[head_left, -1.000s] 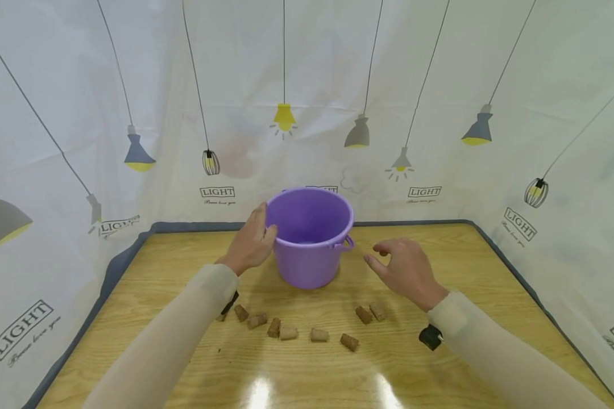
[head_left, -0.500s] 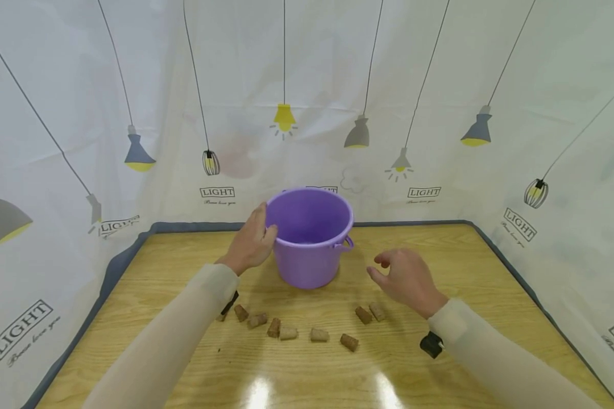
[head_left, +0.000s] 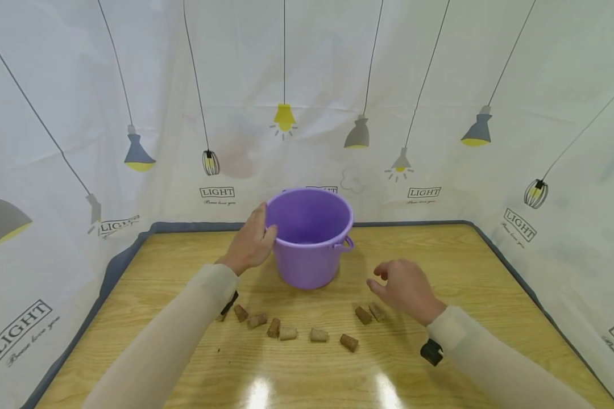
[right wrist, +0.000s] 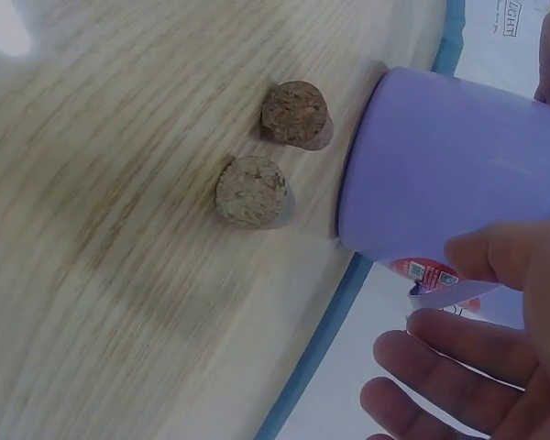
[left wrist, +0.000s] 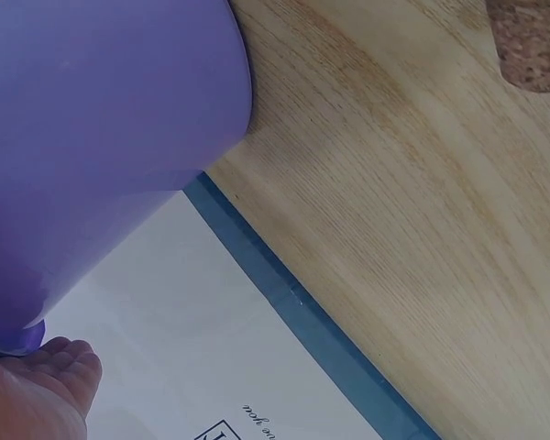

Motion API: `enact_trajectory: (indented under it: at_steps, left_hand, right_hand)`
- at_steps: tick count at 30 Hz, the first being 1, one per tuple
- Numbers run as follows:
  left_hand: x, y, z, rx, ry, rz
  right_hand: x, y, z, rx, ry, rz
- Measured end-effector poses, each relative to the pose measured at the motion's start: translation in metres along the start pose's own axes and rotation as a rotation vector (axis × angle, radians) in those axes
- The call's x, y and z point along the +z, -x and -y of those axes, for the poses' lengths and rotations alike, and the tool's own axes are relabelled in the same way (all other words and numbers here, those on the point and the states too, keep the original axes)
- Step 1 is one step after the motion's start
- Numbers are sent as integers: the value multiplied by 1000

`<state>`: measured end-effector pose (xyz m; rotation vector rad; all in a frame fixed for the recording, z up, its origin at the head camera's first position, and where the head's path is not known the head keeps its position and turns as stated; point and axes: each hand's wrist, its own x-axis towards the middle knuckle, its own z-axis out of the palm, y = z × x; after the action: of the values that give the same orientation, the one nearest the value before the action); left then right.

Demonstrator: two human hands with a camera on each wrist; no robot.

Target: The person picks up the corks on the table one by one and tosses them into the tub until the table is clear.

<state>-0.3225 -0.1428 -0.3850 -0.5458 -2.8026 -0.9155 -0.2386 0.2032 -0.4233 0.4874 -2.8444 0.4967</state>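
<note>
A purple bucket (head_left: pixel 307 261) stands upright at the back middle of the table, its inside partly visible in the head view. My left hand (head_left: pixel 249 241) grips the bucket's left rim. In front of the bucket lies a loose row of several corks, among them a pale cork (head_left: pixel 319 334) and a dark cork (head_left: pixel 349 342). To the right of the bucket my right hand (head_left: pixel 406 289) hovers over the table with loosely bent fingers and nothing in them. Nearest to it are a pale cork (right wrist: pixel 250 191) and a dark cork (right wrist: pixel 294 113), side by side.
The wooden table (head_left: pixel 164 267) has a dark blue edge along the sheet behind. A white sheet (head_left: pixel 307 74) printed with lamps encloses the back and sides. A small side handle (head_left: pixel 345 244) sticks out on the bucket's right. My left sleeve partly covers the leftmost cork.
My right hand has come down and slightly nearer, toward the right pair of corks. The left hand, bucket and corks stay in place.
</note>
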Motion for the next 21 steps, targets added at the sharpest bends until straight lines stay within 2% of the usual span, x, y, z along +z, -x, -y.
enact_trajectory:
  at_steps: [9,16,21]
  left_hand:
    - [1,-1,2,2,-3,-2]
    - [1,-1,2,3,-6,0]
    - [1,0,2,3,-7,-1]
  right_hand:
    - [1,6,0,-13,26,67]
    - [2,10,0,41,3,133]
    - [6,12,-1,46,34,157]
